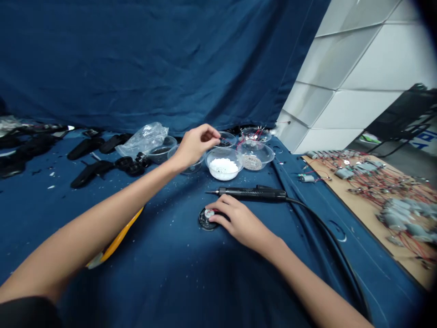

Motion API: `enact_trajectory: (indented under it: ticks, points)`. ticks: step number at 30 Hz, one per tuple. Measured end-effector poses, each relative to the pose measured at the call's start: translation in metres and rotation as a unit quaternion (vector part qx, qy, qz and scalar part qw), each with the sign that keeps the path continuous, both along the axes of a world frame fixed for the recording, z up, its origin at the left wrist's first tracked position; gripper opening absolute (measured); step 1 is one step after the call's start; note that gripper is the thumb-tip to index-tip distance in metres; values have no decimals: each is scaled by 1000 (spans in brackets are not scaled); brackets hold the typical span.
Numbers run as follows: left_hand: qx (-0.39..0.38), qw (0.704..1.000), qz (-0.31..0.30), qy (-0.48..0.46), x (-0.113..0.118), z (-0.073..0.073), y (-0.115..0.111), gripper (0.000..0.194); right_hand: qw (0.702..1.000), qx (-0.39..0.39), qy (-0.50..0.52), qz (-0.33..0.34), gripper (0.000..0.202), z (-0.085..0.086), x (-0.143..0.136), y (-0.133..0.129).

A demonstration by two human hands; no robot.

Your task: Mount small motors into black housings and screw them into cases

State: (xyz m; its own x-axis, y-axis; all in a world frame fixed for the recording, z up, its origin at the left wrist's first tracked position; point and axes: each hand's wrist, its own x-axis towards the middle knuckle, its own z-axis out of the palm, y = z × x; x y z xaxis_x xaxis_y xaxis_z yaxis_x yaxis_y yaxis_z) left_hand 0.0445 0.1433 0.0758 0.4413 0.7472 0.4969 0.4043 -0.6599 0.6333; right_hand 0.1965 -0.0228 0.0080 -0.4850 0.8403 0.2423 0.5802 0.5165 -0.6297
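Note:
My left hand [200,143] is raised over the clear bowls, thumb and forefinger pinched together near the bowl of dark parts [225,139]; what they hold, if anything, is too small to tell. On the blue cloth, my right hand [235,218] has its fingers closed round a small round black part [205,220] with a pale centre and a bit of red wire. Just beyond that hand lies a black electric screwdriver [252,194], its tip pointing left. A bowl of white pieces [223,168] stands behind the screwdriver, beside a bowl of small greyish pieces [251,161].
Black plastic parts [89,172] and a clear plastic bag [145,140] lie at the left. A yellow object [119,239] is partly under my left arm. The screwdriver's cable [327,228] curves right, near a board [341,182] of wired motors.

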Motion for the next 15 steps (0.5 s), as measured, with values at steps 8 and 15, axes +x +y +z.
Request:
enact_trajectory:
  ticks: [8, 15]
  points:
    - [-76, 996, 45, -34, -63, -65, -143, 17, 998, 58, -1, 1, 18, -6, -2, 0]
    - [-108, 991, 7, -73, -65, -76, -148, 21, 998, 67, 13, 5, 26, -11, 0, 3]
